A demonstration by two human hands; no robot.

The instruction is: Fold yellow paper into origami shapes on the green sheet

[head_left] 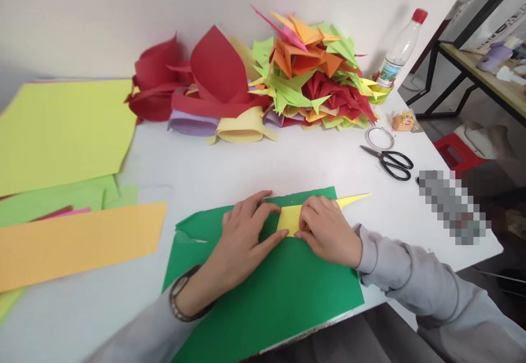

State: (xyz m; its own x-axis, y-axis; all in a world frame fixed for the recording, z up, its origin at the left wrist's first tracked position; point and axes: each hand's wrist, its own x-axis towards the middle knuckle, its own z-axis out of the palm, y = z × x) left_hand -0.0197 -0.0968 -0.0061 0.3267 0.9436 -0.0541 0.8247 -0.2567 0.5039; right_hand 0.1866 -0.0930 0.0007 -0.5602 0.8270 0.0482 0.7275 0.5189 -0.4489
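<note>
A small folded piece of yellow paper (288,221) lies on a large green paper sheet (283,291), its long narrow point sticking out to the right past the sheet's edge. My left hand (243,230) holds the yellow paper's left edge, thumb at the lower corner and forefinger at the upper one, the other fingers bent over the green sheet. Curled over the middle of the yellow paper, my right hand (329,232) pinches it with its fingertips and hides part of it. The green sheet's top left corner is creased.
Colourful folded paper shapes (306,72) are heaped against the wall beside red paper hats (217,72). Yellow sheets (66,127) and an orange strip (82,245) lie left. Scissors (388,161), a tape roll (379,139), a wrapped snack (404,121) and a bottle (398,56) stand or lie right.
</note>
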